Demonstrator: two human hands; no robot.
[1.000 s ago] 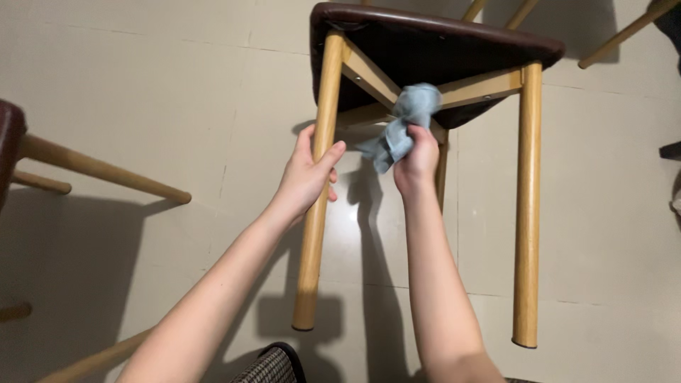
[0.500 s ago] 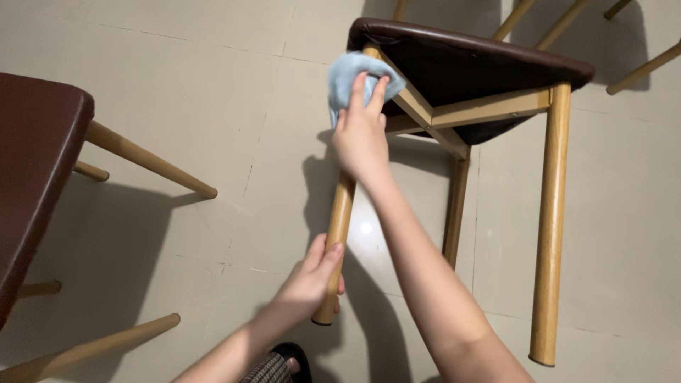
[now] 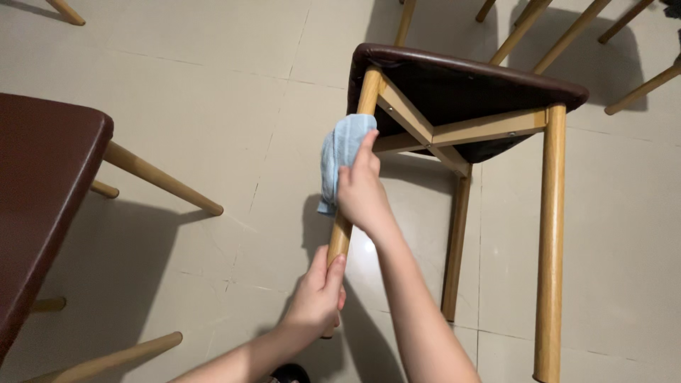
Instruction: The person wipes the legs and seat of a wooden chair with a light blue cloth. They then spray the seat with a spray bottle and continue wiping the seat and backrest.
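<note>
A chair with a dark brown seat [image 3: 468, 85] and light wooden legs is tipped toward me, its underside showing. My right hand [image 3: 362, 191] presses a light blue cloth [image 3: 339, 152] around the upper part of the chair's near leg [image 3: 340, 241]. My left hand [image 3: 318, 298] grips the same leg close to its foot, fingers wrapped around the wood. The cloth hangs a little to the left of the leg and covers part of it.
A second dark brown chair seat [image 3: 42, 191] with wooden legs fills the left edge. More wooden chair legs [image 3: 511, 28] stand at the top and top right. The floor is pale tile [image 3: 213, 92]. Another leg of the tipped chair [image 3: 550, 234] stands at right.
My right hand has slid the cloth down the leg from near the seat corner. My left hand stays low on the leg. The view has shifted slightly.
</note>
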